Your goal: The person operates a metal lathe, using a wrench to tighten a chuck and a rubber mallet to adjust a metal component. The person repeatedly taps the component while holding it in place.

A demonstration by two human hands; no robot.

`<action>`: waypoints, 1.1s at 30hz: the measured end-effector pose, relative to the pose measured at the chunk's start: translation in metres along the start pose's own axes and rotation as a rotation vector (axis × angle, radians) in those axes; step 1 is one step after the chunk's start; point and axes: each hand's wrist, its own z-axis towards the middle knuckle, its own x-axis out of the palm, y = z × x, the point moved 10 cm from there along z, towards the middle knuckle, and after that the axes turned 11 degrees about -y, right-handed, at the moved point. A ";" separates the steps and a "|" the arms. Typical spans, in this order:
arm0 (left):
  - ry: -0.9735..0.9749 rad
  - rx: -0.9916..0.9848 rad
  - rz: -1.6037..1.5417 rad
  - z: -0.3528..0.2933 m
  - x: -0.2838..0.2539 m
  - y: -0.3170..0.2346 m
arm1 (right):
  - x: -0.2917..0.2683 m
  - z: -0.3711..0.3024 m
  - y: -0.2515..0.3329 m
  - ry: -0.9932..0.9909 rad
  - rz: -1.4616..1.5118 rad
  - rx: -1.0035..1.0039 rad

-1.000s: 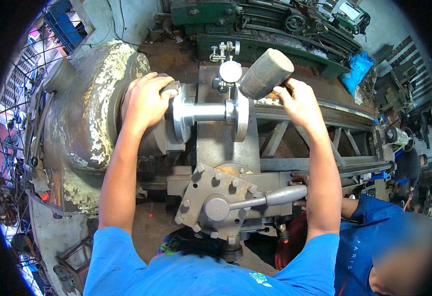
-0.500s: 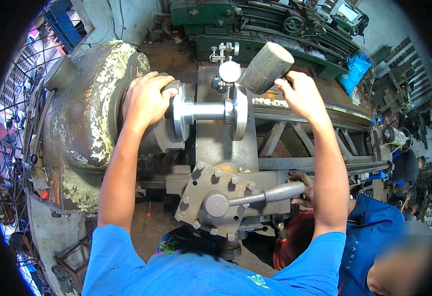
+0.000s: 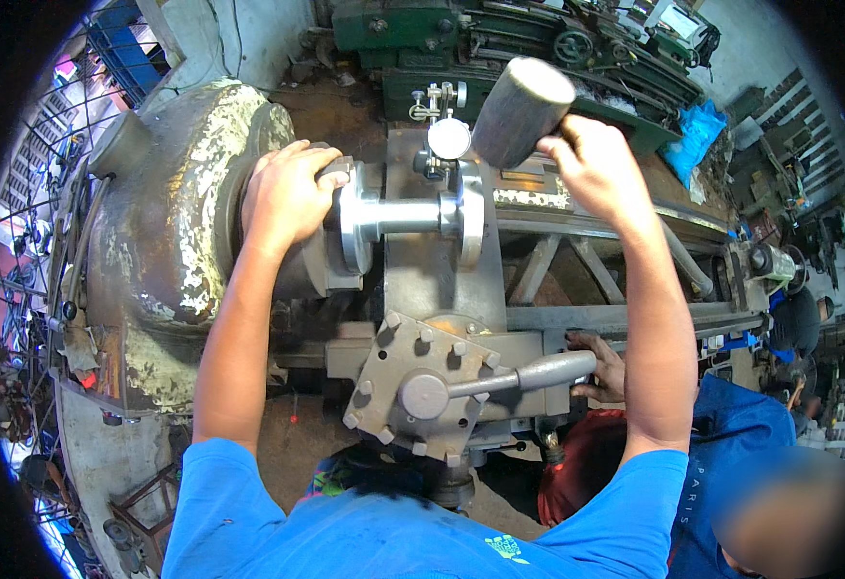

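My left hand lies over the top of the lathe chuck, its fingers bent round it and its thumb by a jaw. A shiny steel piece with a round flange at each end sticks out of the chuck to the right. Raised beyond the right flange is a mallet with a thick, dark cylindrical head. My right hand is closed on it; the fist hides most of the handle. Just left of the mallet head, a dial indicator on a jointed holder stands by the right flange.
In front sits a square tool post with a long clamping lever. A co-worker's hand is by the lever's end; their blue sleeve fills the lower right. The worn headstock stands left, a green lathe behind.
My right hand has lifted the mallet slightly, away from the flange, and the right forearm has shifted a little to the right. My left hand stays on the chuck.
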 end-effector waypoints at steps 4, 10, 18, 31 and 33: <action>-0.010 -0.002 0.018 -0.001 0.000 0.001 | -0.043 0.013 -0.013 -0.274 0.198 0.111; -0.016 0.003 0.027 0.000 0.001 0.002 | 0.010 -0.008 0.005 0.033 0.142 -0.009; -0.001 -0.007 0.010 0.000 0.000 0.000 | -0.013 -0.022 -0.018 -0.034 0.138 0.130; -0.011 -0.004 0.033 -0.001 -0.001 -0.002 | -0.062 -0.167 0.045 -0.236 0.269 0.461; -0.011 0.003 0.032 -0.002 -0.001 -0.003 | -0.050 -0.173 0.047 -0.214 0.190 0.509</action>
